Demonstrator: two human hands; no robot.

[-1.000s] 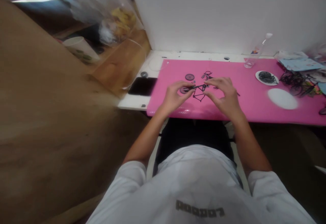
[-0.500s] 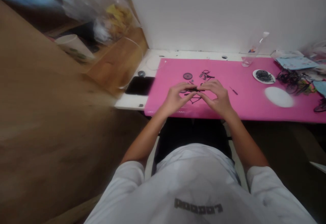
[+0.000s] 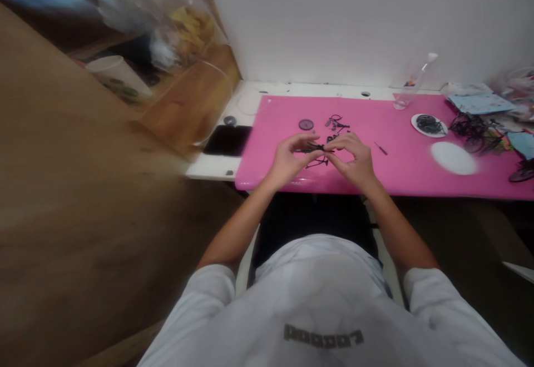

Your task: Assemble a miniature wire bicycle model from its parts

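Between my two hands is a small thin black part (image 3: 316, 147), its exact kind too small to make out. My left hand (image 3: 288, 155) pinches it from the left, thumb below and fingers above. From the right, the fingertips of my right hand (image 3: 352, 158) close on its other end. Just below the hands a thin black frame (image 3: 317, 163) lies on the pink mat (image 3: 275, 128). Beyond them are a small dark wheel (image 3: 306, 124) and several small black pieces (image 3: 337, 123), like model bicycle parts.
Right of my hands lies a small screwdriver (image 3: 381, 148). Farther right are a white plate of black parts (image 3: 429, 125), a white disc (image 3: 453, 158), a clear bottle (image 3: 411, 86) and a heap of black pieces (image 3: 471, 130). A black flat device (image 3: 227, 140) lies left of the mat.
The fingers of my left hand have lifted and parted slightly, showing more of the black part. My right hand keeps its pinch. The whole view has shifted a little.
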